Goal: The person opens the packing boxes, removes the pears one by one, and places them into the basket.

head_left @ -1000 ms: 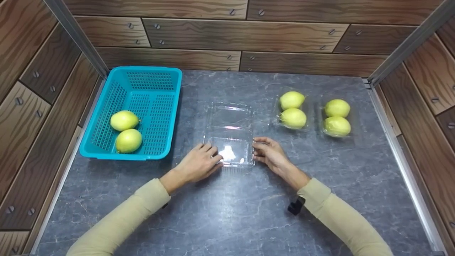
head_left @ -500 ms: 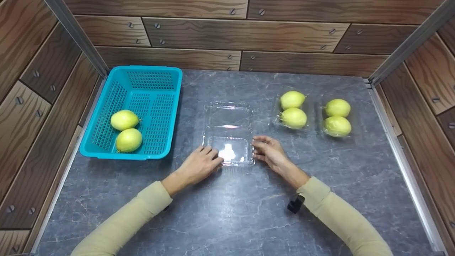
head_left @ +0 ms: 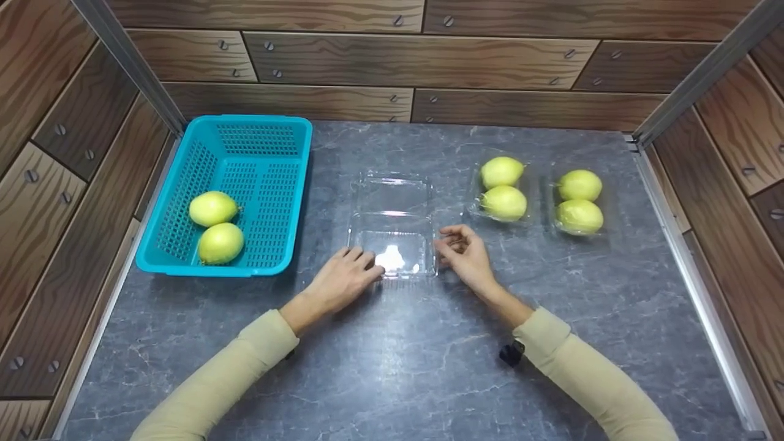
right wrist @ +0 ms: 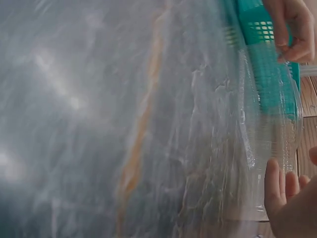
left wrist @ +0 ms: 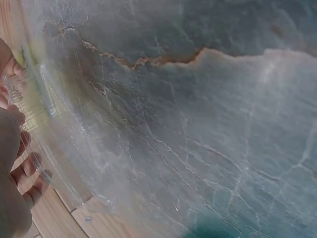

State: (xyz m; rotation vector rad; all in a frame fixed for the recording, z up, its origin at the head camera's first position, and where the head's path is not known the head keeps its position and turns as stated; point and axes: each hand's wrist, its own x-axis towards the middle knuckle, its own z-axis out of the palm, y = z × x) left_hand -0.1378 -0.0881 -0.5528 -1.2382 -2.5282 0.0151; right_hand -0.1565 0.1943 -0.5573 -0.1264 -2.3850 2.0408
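A clear plastic clamshell box lies unfolded on the grey marbled table, its lid half away from the person. At its near left corner the left hand pinches the rim; in the left wrist view the fingers curl at the clear edge. Beside the right edge is the right hand, thumb and forefinger bent close together. In the right wrist view that hand has its fingers extended near the clear wall, gripping nothing. The box bears no fruit.
A turquoise basket at the left contains two yellow-green, lemon-like fruits. To the right stand two clear boxes, each with two such fruits. Wood-patterned walls and metal rails bound the table.
The right hand has come off the box's right edge and shifted slightly away from the person. The box has slid slightly away too. The left hand stays at its corner.
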